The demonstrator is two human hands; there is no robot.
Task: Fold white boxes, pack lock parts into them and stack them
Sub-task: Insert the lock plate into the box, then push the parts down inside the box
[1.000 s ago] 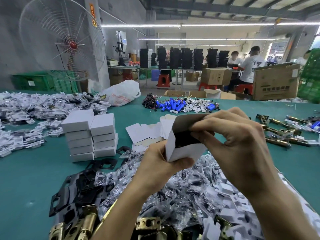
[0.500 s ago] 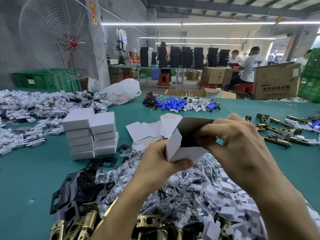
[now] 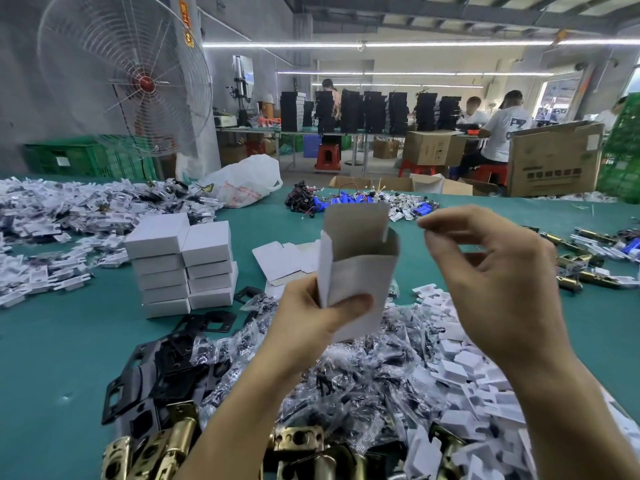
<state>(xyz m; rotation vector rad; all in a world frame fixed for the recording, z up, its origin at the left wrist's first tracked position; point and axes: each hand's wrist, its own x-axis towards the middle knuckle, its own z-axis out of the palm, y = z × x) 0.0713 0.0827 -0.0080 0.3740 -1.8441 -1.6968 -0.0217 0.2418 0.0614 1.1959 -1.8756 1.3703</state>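
Observation:
My left hand grips the lower part of a white box, held upright above the table with its top open and the lid flap standing up. My right hand hovers to the right of the box, clear of it, fingers bent, thumb and forefinger slightly apart with nothing between them. What is inside the box is hidden. Two stacks of closed white boxes stand on the left. Flat box blanks lie behind the held box. Bagged lock parts are heaped under my hands.
Black plates and brass latches lie at the near left, white plastic inserts at the near right. More brass latches sit far right, blue parts and a white bag at the back. Green table.
My right hand has drawn out of the box mouth and moved right. My left hand has turned the box upright, so the lid flap now stands up.

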